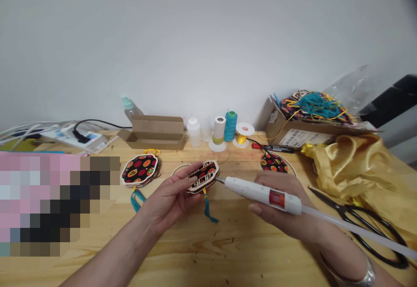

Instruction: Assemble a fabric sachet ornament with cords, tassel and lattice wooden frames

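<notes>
My left hand [174,198] is closed on a flat ornament [205,177] with a pale wooden lattice over dark patterned fabric, held tilted above the table. A blue-green tassel [207,211] on a yellow cord hangs from its lower edge. In my right hand [286,208] is a white glue gun [260,193] with a red window and a glue stick [352,230] running out of its back. The metal tip is at the ornament's right edge; whether they touch I cannot tell. A scalloped fabric ornament [140,170] lies to the left of my left hand.
Black scissors [345,213] and gold cloth [352,165] lie at the right. A cardboard box [296,132] of ornaments and tassels stands behind them. Along the wall are thread spools [231,126], a white bottle [194,132], and an open carton [156,132]. Another ornament [273,162] lies behind my right hand.
</notes>
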Action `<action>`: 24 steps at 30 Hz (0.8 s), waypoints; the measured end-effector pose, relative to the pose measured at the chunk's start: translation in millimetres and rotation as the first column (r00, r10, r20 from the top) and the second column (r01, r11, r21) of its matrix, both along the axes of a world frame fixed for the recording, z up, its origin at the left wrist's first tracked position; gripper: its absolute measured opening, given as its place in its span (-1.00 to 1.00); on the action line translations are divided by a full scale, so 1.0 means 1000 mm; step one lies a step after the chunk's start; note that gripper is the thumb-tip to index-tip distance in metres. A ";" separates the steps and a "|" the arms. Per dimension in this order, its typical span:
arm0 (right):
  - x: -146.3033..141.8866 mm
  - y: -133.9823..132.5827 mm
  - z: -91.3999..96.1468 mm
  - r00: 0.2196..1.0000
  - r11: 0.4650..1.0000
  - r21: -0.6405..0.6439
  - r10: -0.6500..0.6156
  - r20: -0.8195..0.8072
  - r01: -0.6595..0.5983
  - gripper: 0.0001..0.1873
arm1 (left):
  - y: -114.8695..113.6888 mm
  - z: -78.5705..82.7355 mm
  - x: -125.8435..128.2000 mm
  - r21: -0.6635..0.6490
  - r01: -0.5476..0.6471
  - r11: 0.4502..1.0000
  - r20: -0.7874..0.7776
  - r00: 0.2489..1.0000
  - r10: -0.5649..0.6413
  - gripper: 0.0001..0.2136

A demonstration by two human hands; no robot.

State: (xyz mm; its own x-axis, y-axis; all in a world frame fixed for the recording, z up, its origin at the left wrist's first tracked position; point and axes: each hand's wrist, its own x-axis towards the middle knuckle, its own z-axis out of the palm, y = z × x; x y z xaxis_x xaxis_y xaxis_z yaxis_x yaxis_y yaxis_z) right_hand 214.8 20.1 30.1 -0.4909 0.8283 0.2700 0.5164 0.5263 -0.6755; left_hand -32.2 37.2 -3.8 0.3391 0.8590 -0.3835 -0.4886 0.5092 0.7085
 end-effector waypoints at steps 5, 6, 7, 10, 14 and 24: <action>0.002 0.003 -0.001 1.000 1.000 0.022 -0.014 -0.006 0.014 -0.67 | 0.000 -0.002 -0.002 0.017 0.025 1.000 -0.007 1.000 -0.025 -0.60; 0.003 0.004 -0.001 1.000 1.000 0.026 -0.013 -0.006 0.013 -0.67 | 0.000 -0.002 -0.002 0.018 0.024 1.000 -0.009 1.000 -0.024 -0.60; 0.003 0.004 -0.001 1.000 0.999 0.031 -0.014 -0.004 0.014 -0.67 | 0.000 -0.002 -0.001 0.020 0.021 1.000 -0.010 1.000 -0.021 -0.59; 0.004 0.005 -0.001 0.999 0.998 0.047 -0.036 0.007 0.035 -0.68 | 0.000 -0.003 0.000 0.025 0.015 1.000 -0.008 1.000 -0.014 -0.59; 0.004 0.003 0.001 0.999 0.999 0.045 -0.031 0.021 0.030 -0.69 | 0.000 -0.005 0.000 0.031 0.006 1.000 -0.013 1.000 -0.006 -0.58; 0.000 0.000 -0.002 0.999 0.998 0.058 0.019 0.027 -0.020 -0.64 | 0.001 -0.001 0.002 0.034 -0.011 0.999 -0.026 1.000 0.012 -0.58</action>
